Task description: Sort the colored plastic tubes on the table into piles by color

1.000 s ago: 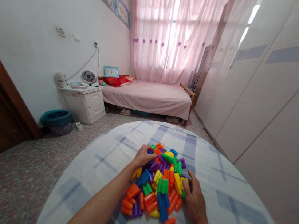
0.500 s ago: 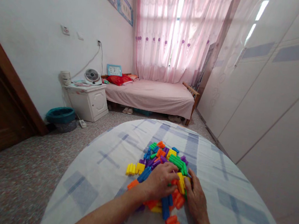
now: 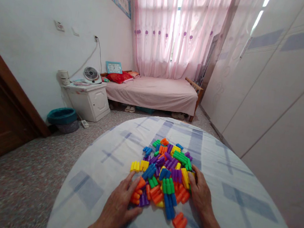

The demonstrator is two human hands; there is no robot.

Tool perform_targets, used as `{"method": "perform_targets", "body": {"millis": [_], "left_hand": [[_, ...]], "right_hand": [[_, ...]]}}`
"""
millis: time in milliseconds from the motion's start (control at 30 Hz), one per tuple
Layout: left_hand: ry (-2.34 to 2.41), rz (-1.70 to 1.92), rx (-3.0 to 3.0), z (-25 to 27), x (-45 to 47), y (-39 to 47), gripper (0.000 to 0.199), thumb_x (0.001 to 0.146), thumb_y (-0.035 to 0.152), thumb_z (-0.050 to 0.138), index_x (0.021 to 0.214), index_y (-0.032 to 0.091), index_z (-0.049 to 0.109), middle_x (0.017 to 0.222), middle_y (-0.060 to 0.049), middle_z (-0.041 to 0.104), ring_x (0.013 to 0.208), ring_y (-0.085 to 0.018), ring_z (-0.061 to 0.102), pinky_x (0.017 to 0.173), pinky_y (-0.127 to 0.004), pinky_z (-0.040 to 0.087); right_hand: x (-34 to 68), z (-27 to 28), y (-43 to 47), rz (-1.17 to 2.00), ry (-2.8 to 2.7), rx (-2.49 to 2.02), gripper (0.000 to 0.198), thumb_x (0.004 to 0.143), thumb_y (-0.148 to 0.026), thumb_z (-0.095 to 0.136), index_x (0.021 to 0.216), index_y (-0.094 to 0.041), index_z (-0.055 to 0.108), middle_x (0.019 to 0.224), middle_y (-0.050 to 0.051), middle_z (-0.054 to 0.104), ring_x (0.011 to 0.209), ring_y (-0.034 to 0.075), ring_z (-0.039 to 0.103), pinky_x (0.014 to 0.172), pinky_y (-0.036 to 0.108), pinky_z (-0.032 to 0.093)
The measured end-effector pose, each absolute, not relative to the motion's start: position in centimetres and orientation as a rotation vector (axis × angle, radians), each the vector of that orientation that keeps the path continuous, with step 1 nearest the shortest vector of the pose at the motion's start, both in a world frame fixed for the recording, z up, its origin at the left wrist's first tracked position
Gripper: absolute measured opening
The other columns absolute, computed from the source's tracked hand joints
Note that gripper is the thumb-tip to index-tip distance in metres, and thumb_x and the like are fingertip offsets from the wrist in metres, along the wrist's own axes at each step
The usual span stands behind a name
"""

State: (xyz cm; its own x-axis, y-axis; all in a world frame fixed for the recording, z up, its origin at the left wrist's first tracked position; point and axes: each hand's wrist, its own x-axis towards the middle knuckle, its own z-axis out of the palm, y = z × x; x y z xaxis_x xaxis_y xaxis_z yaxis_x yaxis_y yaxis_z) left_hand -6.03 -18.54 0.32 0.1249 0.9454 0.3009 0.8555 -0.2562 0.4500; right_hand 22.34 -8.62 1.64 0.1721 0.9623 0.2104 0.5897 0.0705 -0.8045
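A loose pile of plastic building blocks in several colours lies on the round table (image 3: 96, 174). My left hand (image 3: 119, 201) rests at the pile's left side, fingers spread, touching or just beside some orange blocks (image 3: 136, 196). On the right edge, my right hand (image 3: 200, 189) has its fingers stretched along a yellow block (image 3: 185, 178), and nothing is plainly gripped. Between the hands are a green block (image 3: 168, 186) joined to a blue block (image 3: 169, 206), and a purple block (image 3: 176, 175). One orange block (image 3: 179, 223) lies apart at the near side.
A checked cloth covers the table. Beyond it stands a bed (image 3: 155, 92) with a pink sheet. To the left are a white cabinet (image 3: 90, 104) with a fan (image 3: 92, 74) and a teal-lined bin (image 3: 62, 117). A tall wardrobe (image 3: 276, 108) lines the right side.
My left hand has moved from over the middle of the pile to its left side, uncovering the green, blue and purple blocks. My right hand stays by the right edge. The view has shifted slightly.
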Motion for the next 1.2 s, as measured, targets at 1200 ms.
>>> {"method": "perform_targets", "body": {"millis": [1200], "left_hand": [[1.529,1.317,2.16,5.1,-1.2,-8.7,0.034,0.085,0.025,0.054,0.118,0.022,0.058,0.131,-0.008,0.053,0.122,-0.022,0.048,0.105,-0.04,0.04]], "right_hand": [[23.0,1.4,-7.9,0.579,-1.571,-1.681,0.059,0.081,-0.052,0.032,0.124,-0.017,0.053,0.126,0.011,0.056,0.116,0.025,0.053,0.096,0.038,0.04]]}}
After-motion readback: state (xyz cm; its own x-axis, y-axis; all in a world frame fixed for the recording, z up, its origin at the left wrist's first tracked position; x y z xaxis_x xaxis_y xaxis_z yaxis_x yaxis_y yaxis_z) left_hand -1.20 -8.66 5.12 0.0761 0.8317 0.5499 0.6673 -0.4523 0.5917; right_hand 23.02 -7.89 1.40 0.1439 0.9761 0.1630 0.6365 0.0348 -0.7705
